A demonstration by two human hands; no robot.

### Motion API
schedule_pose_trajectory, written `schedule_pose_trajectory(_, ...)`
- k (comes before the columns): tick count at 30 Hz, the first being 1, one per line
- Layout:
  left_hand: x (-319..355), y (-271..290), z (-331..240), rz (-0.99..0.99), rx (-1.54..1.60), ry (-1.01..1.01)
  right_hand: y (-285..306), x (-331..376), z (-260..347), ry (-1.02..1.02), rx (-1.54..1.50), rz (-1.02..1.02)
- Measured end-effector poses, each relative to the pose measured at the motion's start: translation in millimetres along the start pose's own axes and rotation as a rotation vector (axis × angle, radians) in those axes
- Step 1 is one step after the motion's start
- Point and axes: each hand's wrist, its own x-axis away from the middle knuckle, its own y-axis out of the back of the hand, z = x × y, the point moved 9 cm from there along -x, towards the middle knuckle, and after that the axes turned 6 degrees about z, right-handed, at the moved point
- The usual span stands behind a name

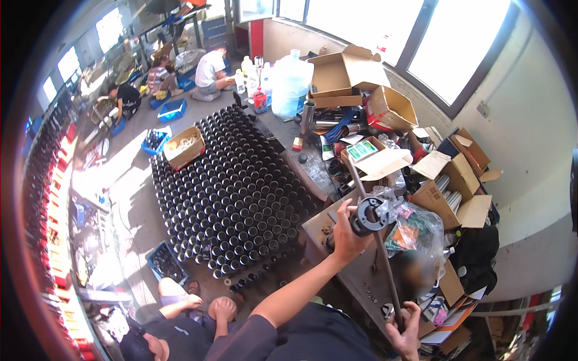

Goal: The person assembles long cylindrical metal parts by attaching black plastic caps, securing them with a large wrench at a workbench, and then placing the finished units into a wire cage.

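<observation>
Above the brown desk [360, 275]: a dark ring-shaped fitting [362, 216] and a long, slim rod [388, 274].
The left hand [348, 237] has its fingers curled round the fitting's side; the right hand [407, 334] has its fingers clenched on the rod's lower end. To the right, crinkled clear plastic [431, 227] and a stiff cardboard box [428, 201]; leftward, rows of glossy black cylinders [247, 180].

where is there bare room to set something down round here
On the bench, a mostly bare strip left of the rod, just below the left hand; also floor left of the black cylinders. Crowded right of the rod: plastic bags, cardboard boxes.
</observation>
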Motion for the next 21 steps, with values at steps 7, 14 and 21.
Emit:
schedule_pose_trajectory(7, -8.4, 15.0, 9.6, 0.013, -0.047, 0.055, -172.7, -21.4, 175.2, 0.898, 1.056, 0.469)
schedule_pose_trajectory(14, 4.3, 1.5, 15.5, 0.021, -0.046, -0.069, -341.7, -179.7, 256.7, 1.355, 1.052, 0.572)
schedule_pose_trajectory(21, 1.8, 21.2, 24.4, 0.064, 0.075, 0.046, 5.4, -509.3, 61.9, -0.027, 0.148, 0.033)
